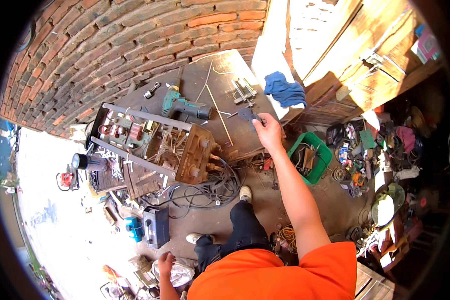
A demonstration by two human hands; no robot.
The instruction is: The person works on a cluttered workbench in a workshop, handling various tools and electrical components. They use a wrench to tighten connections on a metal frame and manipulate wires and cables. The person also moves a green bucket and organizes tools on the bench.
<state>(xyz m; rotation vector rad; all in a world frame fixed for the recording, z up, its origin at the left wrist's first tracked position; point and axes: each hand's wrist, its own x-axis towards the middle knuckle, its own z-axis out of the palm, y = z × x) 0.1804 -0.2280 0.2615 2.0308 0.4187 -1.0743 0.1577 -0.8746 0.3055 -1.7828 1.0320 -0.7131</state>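
My right hand point(268, 132) is stretched out over the right part of the workbench. Its fingers are closed on a small dark grey tool point(245, 114) whose kind I cannot make out. Close by on the bench lie small metal fittings point(244, 91) and a thin wooden stick point(219, 114). A teal and black cordless drill point(185, 106) rests further left, behind an opened machine point(152, 142) with bare circuit boards, wires and a rusty end panel. My left hand point(166, 263) hangs low at my side, fingers curled in, with nothing seen in it.
A brick wall point(150, 37) stands behind the bench point(195, 80). A blue cloth point(285, 90) lies at its right edge. Below are a green bin point(321, 159), coiled black cables point(220, 186) and a dark case point(156, 227). Scrap point(367, 150) is heaped at the right.
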